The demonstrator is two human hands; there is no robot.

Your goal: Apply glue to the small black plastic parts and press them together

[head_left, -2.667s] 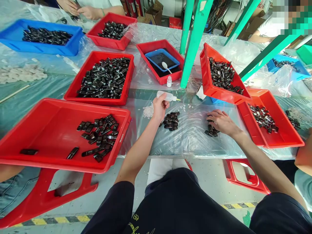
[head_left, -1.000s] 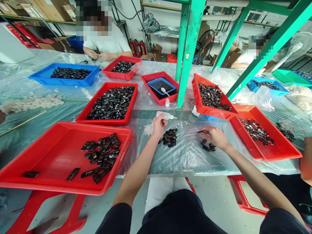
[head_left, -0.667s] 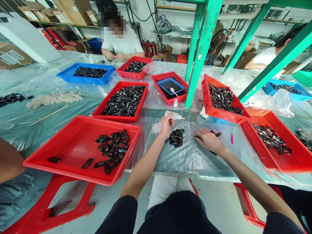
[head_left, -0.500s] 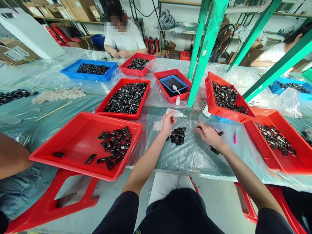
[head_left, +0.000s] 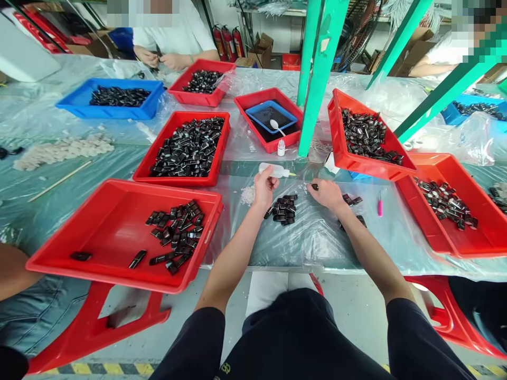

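My left hand (head_left: 264,189) is closed around a clear squeeze bottle (head_left: 274,170), its thin yellowish tip pointing right. Between the fingers of my right hand (head_left: 327,194) is a small black part (head_left: 315,187). A pile of black parts (head_left: 284,209) lies on the plastic-covered table between and below the hands. Tiny whitish pieces (head_left: 248,195) are heaped left of my left hand, and a few more lie scattered near my right fingertips. Some black parts (head_left: 351,199) rest beside my right wrist, partly behind the forearm.
Red trays of black parts stand left (head_left: 119,211), behind (head_left: 217,171) and right (head_left: 485,232). A green post (head_left: 312,105) rises beyond my hands. A small white bottle (head_left: 281,148) and pink-handled tool (head_left: 380,207) are nearby. A person (head_left: 174,37) sits across the table.
The view has shifted. My right hand has moved closer to the bottle tip, still with the black part in its fingers. My left hand still holds the bottle.
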